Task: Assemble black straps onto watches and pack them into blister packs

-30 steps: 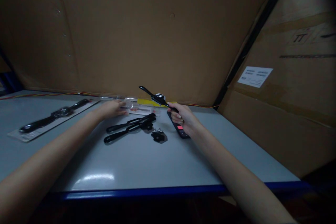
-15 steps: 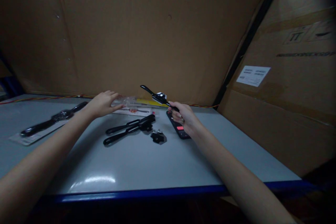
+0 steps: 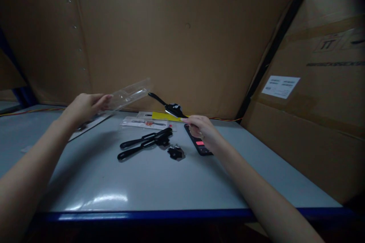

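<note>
My left hand (image 3: 85,107) pinches a clear plastic blister shell (image 3: 128,96), lifted and tilted above the back of the table. In my right hand (image 3: 203,127) is a black spokeshave (image 3: 173,110), gripped by one handle and raised, its other handle pointing up and left. Two black spokeshave bodies (image 3: 142,144) lie side by side on the table between my hands. Beside their right ends sits a small black part with silver screws (image 3: 176,152). A packaged spokeshave beyond my left forearm is mostly hidden.
Behind the bodies lie a printed package card (image 3: 146,123) and a yellow strip (image 3: 165,116). A black remote-like device with a red button (image 3: 199,143) rests under my right hand. Cardboard (image 3: 185,53) walls the back, a large carton (image 3: 319,121) the right. The table has a blue front edge (image 3: 154,215).
My left hand has picked up the clear blister shell from the back of the table and drawn it left and upward. The right hand still holds the spokeshave, slightly turned.
</note>
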